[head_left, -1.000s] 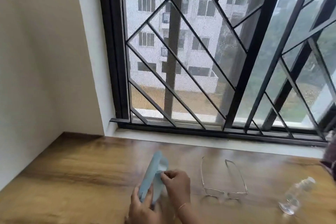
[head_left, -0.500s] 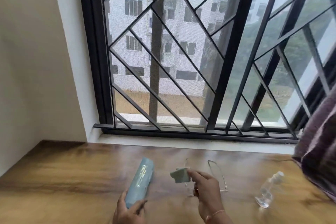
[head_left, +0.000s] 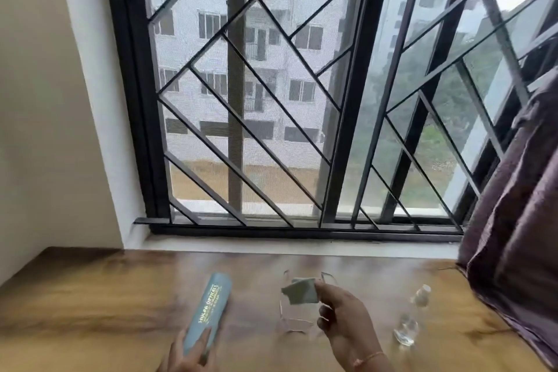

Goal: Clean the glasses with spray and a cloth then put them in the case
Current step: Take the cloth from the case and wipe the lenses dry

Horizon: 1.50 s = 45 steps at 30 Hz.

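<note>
A long light-blue glasses case [head_left: 208,312] with yellow lettering lies closed on the wooden table [head_left: 90,305]. My left hand [head_left: 190,355] holds its near end, thumb on top. My right hand [head_left: 347,317] pinches a small grey-green cloth [head_left: 302,290] above thin metal-framed glasses [head_left: 294,325], which lie on the table partly hidden behind the cloth and hand. To the right of my right hand, a small clear spray bottle [head_left: 412,315] lies on its side.
A window with a black diagonal grille [head_left: 271,100] rises behind the table, above a white sill [head_left: 302,246]. A purple curtain [head_left: 513,235] hangs over the table's right end. A cream wall [head_left: 45,130] closes the left side.
My right hand pulled the cloth out of the case and carried it right, over the glasses. My left hand lowered the case flat onto the table. The camera turned right.
</note>
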### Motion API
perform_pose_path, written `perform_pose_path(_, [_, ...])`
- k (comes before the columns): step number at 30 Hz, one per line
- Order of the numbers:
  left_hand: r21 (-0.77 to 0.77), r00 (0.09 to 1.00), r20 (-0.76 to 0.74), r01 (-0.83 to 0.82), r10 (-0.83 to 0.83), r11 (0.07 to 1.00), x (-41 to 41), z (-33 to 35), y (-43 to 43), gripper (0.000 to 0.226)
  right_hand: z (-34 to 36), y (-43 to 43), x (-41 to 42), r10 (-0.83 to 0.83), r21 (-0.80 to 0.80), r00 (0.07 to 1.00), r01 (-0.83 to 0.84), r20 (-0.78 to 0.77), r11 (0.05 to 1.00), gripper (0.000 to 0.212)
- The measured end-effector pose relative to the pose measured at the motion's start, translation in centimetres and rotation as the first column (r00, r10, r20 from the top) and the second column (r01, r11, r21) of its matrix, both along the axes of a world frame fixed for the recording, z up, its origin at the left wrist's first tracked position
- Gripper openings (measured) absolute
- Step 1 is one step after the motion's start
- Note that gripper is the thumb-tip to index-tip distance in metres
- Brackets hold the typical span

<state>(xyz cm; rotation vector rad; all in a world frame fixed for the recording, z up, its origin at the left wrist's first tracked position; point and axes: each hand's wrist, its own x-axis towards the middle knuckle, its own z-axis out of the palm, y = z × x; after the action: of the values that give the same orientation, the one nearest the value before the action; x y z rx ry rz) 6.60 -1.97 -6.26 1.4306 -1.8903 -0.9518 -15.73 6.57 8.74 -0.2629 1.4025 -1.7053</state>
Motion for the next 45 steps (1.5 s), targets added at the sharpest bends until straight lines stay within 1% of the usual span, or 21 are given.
perform_pose_path(2, [-0.307, 0.979, 0.031, -0.183, 0.202, 0.934, -1.2, 1.1, -0.3, 0.038, 0.5, 0.4, -0.8, 0.016, -0.016, 0.999, -0.015, 0.037, 1.0, 0.03])
perform_pose_path(3, [-0.457, 0.955, 0.022, -0.254, 0.297, 0.853, -1.6, 1.3, -0.6, 0.033, 0.8, 0.7, -1.2, 0.029, -0.029, 0.998, -0.028, 0.052, 0.999, 0.031])
perform_pose_path(5, [-0.398, 0.94, -0.091, -0.336, 0.328, 0.854, -3.5, 3.0, -0.3, 0.024, 1.5, 1.1, -1.8, 0.072, -0.058, 0.995, -0.068, 0.067, 0.996, 0.032])
perform_pose_path(7, [-0.076, 0.946, -0.215, -0.263, 0.242, 0.962, -6.1, 6.4, 0.9, 0.01, 2.2, 1.7, -2.2, 0.123, -0.091, 0.989, -0.115, 0.081, 0.989, 0.033])
perform_pose_path(8, [0.108, 0.905, -0.356, -0.208, 0.233, 0.972, -7.9, 8.4, 2.2, 0.019, 2.5, 2.0, -2.4, 0.146, -0.108, 0.984, -0.135, 0.099, 0.985, 0.033])
perform_pose_path(10, [0.369, 0.713, -0.646, -0.02, 0.272, 0.929, -11.3, 11.4, 4.0, 0.012, 3.0, 2.5, -2.9, 0.195, -0.14, 0.97, -0.175, 0.143, 0.974, 0.034])
perform_pose_path(11, [0.473, 0.607, -0.732, 0.127, 0.308, 0.872, -12.4, 12.7, 4.5, 0.008, 3.2, 2.8, -3.0, 0.222, -0.155, 0.962, -0.197, 0.163, 0.968, 0.035])
perform_pose_path(12, [0.528, 0.525, -0.778, 0.247, 0.346, 0.812, -13.2, 14.1, 5.0, 0.014, 3.4, 3.1, -3.1, 0.246, -0.168, 0.953, -0.217, 0.176, 0.962, 0.035])
perform_pose_path(14, [0.543, 0.482, -0.801, 0.334, 0.355, 0.771, -13.7, 16.0, 6.0, 0.016, 3.7, 3.7, -3.2, 0.278, -0.187, 0.943, -0.244, 0.183, 0.951, 0.032])
perform_pose_path(19, [0.546, 0.533, -0.771, 0.273, 0.348, 0.792, -13.5, 18.5, 7.7, 0.004, 4.1, 4.8, -3.0, 0.209, -0.156, 0.96, -0.181, 0.184, 0.971, 0.011])
perform_pose_path(22, [0.527, 0.587, -0.725, 0.136, 0.36, 0.839, -13.5, 18.6, 7.7, 0.003, 3.2, 5.0, -3.2, 0.108, -0.109, 0.983, -0.092, 0.147, 0.99, 0.021])
perform_pose_path(25, [0.427, 0.639, -0.693, -0.009, 0.333, 0.904, -13.6, 18.2, 7.4, 0.004, 2.3, 5.5, -3.2, 0.003, -0.098, 0.999, 0.002, 0.05, 0.995, 0.014])
perform_pose_path(26, [0.383, 0.665, -0.676, -0.05, 0.317, 0.922, -13.7, 18.2, 7.4, 0.005, 2.1, 5.8, -3.3, -0.02, -0.094, 1.0, 0.019, -0.009, 0.995, 0.01])
perform_pose_path(28, [0.312, 0.711, -0.641, -0.103, 0.289, 0.945, -13.7, 18.1, 7.2, 0.007, 1.6, 5.8, -3.6, -0.065, -0.053, 0.982, 0.056, -0.18, 0.997, 0.016])
perform_pose_path(31, [0.356, 0.709, -0.651, -0.03, 0.271, 0.934, -13.4, 18.8, 6.7, 0.013, 1.2, 5.4, -3.3, -0.099, 0.005, 0.868, 0.117, -0.487, 0.993, 0.017])
perform_pose_path(32, [0.4, 0.698, -0.662, 0.02, 0.274, 0.916, -13.3, 19.2, 6.6, 0.015, 1.2, 5.1, -2.8, -0.141, -0.011, 0.8, 0.165, -0.584, 0.986, 0.019])
perform_pose_path(34, [0.455, 0.691, -0.669, 0.09, 0.273, 0.886, -13.1, 19.8, 6.3, 0.016, 1.1, 4.7, -2.0, -0.264, -0.147, 0.603, 0.237, -0.753, 0.96, 0.044])
perform_pose_path(36, [0.471, 0.698, -0.67, 0.136, 0.253, 0.872, -13.1, 20.4, 6.2, 0.016, 1.6, 4.1, -1.1, -0.357, -0.324, 0.457, 0.152, -0.815, 0.934, 0.041])
perform_pose_path(38, [0.48, 0.685, -0.69, 0.191, 0.233, 0.856, -13.0, 20.8, 6.2, 0.015, 1.9, 3.6, -0.5, -0.371, -0.391, 0.361, 0.019, -0.856, 0.92, 0.031])
perform_pose_path(43, [0.451, 0.667, -0.721, 0.248, 0.186, 0.857, -12.8, 21.6, 6.5, 0.016, 2.2, 3.4, -0.2, -0.403, -0.444, 0.324, -0.061, -0.856, 0.894, 0.019])
perform_pose_path(45, [0.446, 0.658, -0.729, 0.25, 0.187, 0.86, -12.5, 21.9, 6.6, 0.025, 2.7, 3.5, 0.0, -0.408, -0.452, 0.324, -0.071, -0.854, 0.889, 0.012])
